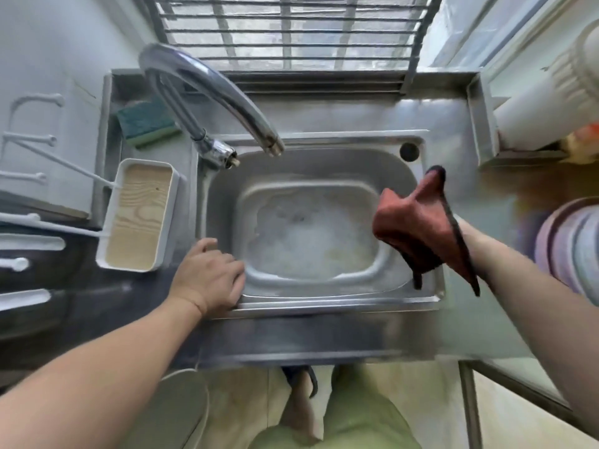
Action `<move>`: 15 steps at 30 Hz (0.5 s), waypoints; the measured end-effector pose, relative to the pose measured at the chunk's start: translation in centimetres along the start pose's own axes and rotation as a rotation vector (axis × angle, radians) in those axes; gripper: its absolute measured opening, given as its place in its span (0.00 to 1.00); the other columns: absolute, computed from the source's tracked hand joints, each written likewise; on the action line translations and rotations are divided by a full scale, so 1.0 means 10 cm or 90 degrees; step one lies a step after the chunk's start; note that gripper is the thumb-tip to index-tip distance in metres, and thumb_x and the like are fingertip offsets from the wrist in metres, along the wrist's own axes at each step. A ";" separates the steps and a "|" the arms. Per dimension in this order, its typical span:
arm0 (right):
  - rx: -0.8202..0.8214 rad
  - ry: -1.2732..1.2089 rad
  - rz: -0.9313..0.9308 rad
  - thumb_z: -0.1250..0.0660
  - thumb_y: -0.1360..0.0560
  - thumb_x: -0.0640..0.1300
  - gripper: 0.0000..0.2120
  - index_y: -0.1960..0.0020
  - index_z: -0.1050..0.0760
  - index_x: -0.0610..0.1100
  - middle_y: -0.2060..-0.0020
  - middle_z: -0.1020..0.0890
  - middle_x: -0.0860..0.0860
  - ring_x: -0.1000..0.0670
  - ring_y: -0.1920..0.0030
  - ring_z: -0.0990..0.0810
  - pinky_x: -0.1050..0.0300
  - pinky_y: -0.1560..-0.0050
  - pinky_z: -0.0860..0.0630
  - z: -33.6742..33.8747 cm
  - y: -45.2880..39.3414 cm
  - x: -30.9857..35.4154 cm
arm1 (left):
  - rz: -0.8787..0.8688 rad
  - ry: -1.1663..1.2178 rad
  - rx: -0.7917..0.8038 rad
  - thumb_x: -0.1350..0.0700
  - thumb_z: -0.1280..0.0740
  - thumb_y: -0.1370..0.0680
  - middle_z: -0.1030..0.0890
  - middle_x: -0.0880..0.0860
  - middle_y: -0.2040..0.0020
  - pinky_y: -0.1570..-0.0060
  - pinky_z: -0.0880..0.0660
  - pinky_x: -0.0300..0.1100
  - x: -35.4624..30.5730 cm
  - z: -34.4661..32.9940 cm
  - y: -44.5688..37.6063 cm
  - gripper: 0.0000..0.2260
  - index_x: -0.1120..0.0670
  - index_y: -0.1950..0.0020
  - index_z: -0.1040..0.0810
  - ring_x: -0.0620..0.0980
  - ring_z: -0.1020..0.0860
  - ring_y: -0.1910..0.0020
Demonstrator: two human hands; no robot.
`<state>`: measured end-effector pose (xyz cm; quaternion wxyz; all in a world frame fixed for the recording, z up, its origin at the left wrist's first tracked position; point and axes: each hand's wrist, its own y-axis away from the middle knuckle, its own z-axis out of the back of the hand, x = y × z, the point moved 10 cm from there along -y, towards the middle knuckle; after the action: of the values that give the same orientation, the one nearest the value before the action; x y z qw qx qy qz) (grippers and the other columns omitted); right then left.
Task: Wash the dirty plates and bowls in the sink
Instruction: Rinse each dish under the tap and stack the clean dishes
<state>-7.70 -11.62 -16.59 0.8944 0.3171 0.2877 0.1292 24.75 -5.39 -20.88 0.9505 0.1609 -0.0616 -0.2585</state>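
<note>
- Stainless steel counter [324, 115] under a barred window is seen from above, with the sink [418, 283] set into it and foamy water pooled on its floor; no plate or bowl can be made out in the basin.
- What appear to be stacked plates and bowls [570, 247] are seen at the right edge of the view, on the counter well apart from the basin and cut off by the frame; blur hides whether they are clean or dirty.
- The right hand [460, 234] lies nearer that stack, which sits further to its right; its fingers are covered by the red cloth [418, 222] draped over it, so their closure cannot be told, though the cloth is judged to be held.
- The left hand [210, 277] is rested on the sink's front-left rim, fingers relaxed and close together, holding nothing.
- A green sponge [146, 121] is lying behind the faucet [220, 89], nearer the left hand.
- Motion blur softens the right side.
</note>
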 end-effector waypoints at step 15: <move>0.161 -0.523 0.420 0.60 0.19 0.67 0.27 0.27 0.35 0.64 0.27 0.25 0.49 0.43 0.29 0.26 0.44 0.30 0.34 0.22 0.37 2.26 | 0.064 0.149 -0.151 0.56 0.39 0.31 0.16 0.54 0.51 0.31 0.33 0.53 0.21 0.01 0.00 0.21 0.55 0.41 0.17 0.59 0.18 0.53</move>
<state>11.54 -0.52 -22.60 0.7998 0.5205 -0.1871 0.2331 26.56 -6.53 -20.68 0.9752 0.0736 0.0728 -0.1956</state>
